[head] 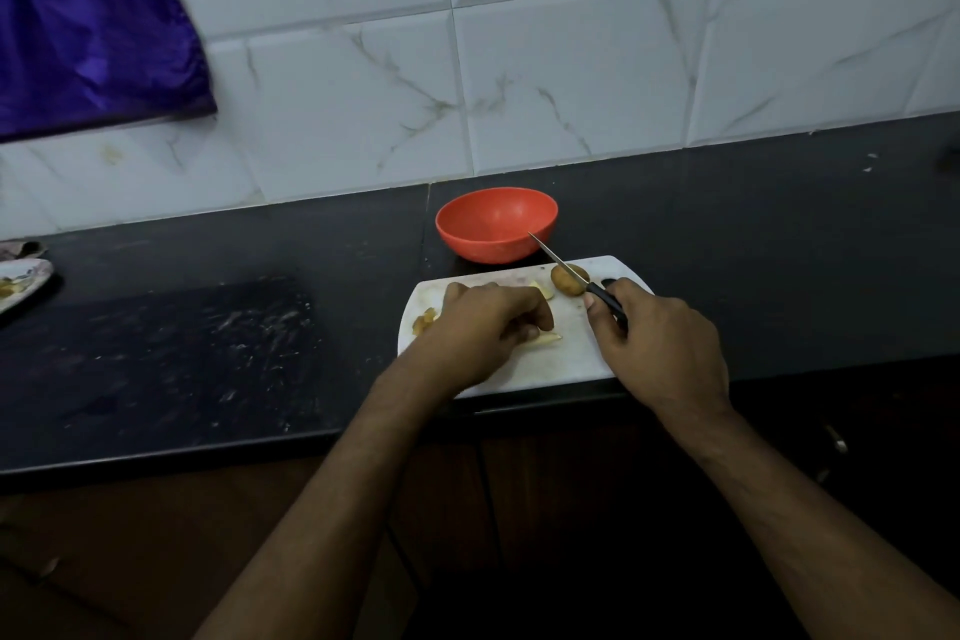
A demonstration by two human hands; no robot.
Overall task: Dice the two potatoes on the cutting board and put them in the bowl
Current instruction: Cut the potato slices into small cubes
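**Mid-dice: first potato in pieces, second whole**

Head view: I judge we are cutting the first potato. My left hand (485,327) curls over pale pieces (543,294) on the board (550,364); what it pinches is hidden. My right hand (660,333) grips the knife (576,273), blade raised. The whole potato (567,279) lies at one o'clock, the bowl (496,224) at twelve, seemingly empty. Next: lower the blade beside the left fingers.

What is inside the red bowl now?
The visible inside of the red bowl looks empty; its near wall hides the bottom. Potato pieces lie on the cutting board.
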